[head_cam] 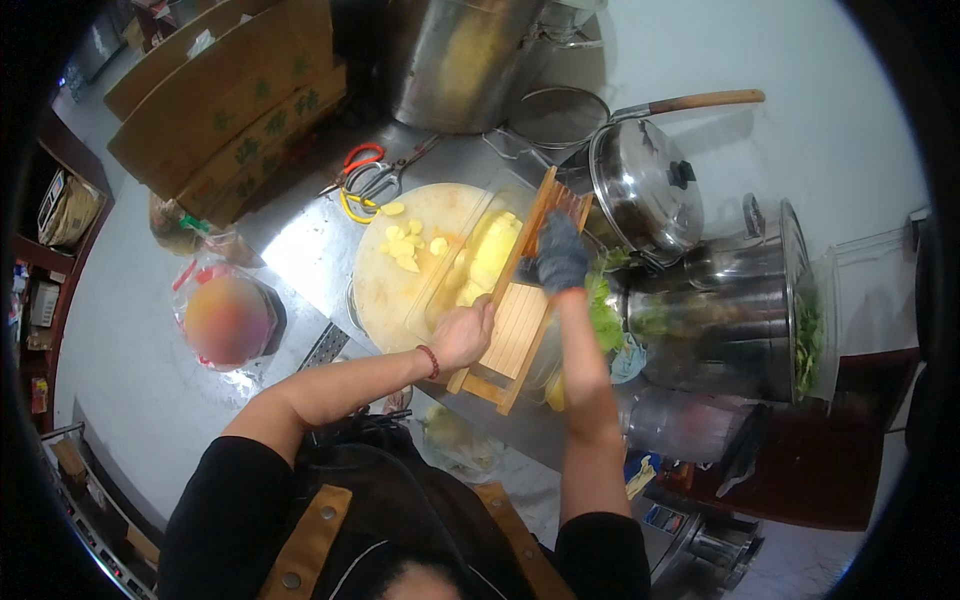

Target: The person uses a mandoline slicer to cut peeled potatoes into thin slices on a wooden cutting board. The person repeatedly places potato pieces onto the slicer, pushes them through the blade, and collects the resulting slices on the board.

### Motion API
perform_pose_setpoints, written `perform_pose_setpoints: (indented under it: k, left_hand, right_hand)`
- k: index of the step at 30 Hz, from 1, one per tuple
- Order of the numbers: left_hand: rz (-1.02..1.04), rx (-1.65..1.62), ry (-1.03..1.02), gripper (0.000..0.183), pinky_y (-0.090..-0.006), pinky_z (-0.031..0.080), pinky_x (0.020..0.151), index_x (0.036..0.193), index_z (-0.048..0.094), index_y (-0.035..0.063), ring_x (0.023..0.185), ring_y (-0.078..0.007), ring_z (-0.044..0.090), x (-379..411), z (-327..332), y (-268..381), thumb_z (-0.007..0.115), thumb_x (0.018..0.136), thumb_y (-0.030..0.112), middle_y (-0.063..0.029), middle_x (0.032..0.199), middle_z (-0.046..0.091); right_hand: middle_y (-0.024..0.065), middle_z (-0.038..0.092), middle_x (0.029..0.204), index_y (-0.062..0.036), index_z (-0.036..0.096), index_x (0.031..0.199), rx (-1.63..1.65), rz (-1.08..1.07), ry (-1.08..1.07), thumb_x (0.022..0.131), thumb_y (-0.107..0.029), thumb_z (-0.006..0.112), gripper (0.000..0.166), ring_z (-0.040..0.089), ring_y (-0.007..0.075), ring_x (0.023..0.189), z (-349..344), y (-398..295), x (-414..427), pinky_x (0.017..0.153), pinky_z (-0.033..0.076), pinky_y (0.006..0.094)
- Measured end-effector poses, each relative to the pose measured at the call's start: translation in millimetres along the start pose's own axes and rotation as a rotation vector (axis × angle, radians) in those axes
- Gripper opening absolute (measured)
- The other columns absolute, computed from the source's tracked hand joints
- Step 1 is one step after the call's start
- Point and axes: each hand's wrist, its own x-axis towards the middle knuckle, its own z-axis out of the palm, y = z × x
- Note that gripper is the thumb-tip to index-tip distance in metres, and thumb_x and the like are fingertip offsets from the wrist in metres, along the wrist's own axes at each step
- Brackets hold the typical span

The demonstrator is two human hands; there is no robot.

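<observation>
A wooden mandoline slicer lies tilted across a clear plastic tub. My left hand, bare with a red bead bracelet at the wrist, grips the slicer's side rail. On the slicer's upper part rests my right hand in a dark grey glove; whatever is under its palm is hidden. Pale yellow peeled pieces, probably potato, fill part of the tub. Thin yellow slices are scattered on a round cutting board beneath and beside the tub.
Scissors with red and yellow handles lie behind the board. Cardboard boxes stand at the back left, a tall metal pot at the back. Right of the slicer are a lidded pot, a large steel pot and green leaves.
</observation>
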Motion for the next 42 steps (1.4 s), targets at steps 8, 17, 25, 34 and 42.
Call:
perform_pose_setpoints:
  k: [8, 17, 25, 34, 42]
  left_hand:
    - [-0.027, 0.004, -0.006, 0.034, -0.0513, 0.043, 0.064, 0.104, 0.051, -0.0013, 0.067, -0.0428, 0.058, 0, 0, 1, 0.031, 0.096, 0.026, -0.0253, 0.067, 0.059]
    - [-0.001, 0.046, 0.007, 0.032, -0.0508, 0.043, 0.064, 0.101, 0.051, 0.0005, 0.067, -0.0420, 0.058, -4, -1, -2, 0.031, 0.095, 0.026, -0.0247, 0.067, 0.059]
    - [0.007, 0.021, -0.004, 0.034, -0.0505, 0.044, 0.065, 0.101, 0.051, 0.0004, 0.067, -0.0417, 0.058, 0, 1, 0, 0.031, 0.096, 0.026, -0.0245, 0.068, 0.059]
    - [-0.025, 0.047, 0.011, 0.034, -0.0508, 0.044, 0.062, 0.107, 0.051, -0.0005, 0.065, -0.0432, 0.057, -6, 5, -10, 0.032, 0.096, 0.025, -0.0257, 0.066, 0.058]
    - [0.002, 0.001, 0.012, 0.032, -0.0515, 0.043, 0.062, 0.104, 0.052, 0.0004, 0.064, -0.0424, 0.058, -3, 2, 1, 0.034, 0.095, 0.025, -0.0242, 0.065, 0.059]
  right_hand:
    - [0.0190, 0.048, 0.126, -0.0007, 0.050, 0.121, -0.618, -0.075, -0.061, 0.082, -0.026, 0.056, 0.047, 0.038, 0.0370, 0.122, -25, -116, -71, 0.104, 0.023, 0.0505]
    - [0.0205, 0.033, 0.140, 0.0001, 0.039, 0.132, -0.657, 0.078, 0.088, 0.084, -0.054, 0.048, 0.073, 0.025, 0.0345, 0.133, 5, -83, -14, 0.109, 0.010, 0.0514]
    - [0.0124, 0.024, 0.147, -0.0058, 0.029, 0.140, -0.704, 0.223, -0.123, 0.087, -0.062, 0.032, 0.078, 0.017, 0.0289, 0.137, -10, -59, 54, 0.109, 0.009, 0.0517]
    - [0.0212, 0.025, 0.144, -0.0043, 0.033, 0.137, -0.713, 0.012, -0.156, 0.081, -0.060, 0.048, 0.081, 0.018, 0.0339, 0.136, -4, -100, -40, 0.108, 0.007, 0.0542]
    - [0.0172, 0.027, 0.145, -0.0038, 0.031, 0.138, -0.691, 0.178, -0.169, 0.085, -0.062, 0.037, 0.079, 0.019, 0.0309, 0.136, -14, -53, 19, 0.107, 0.010, 0.0536]
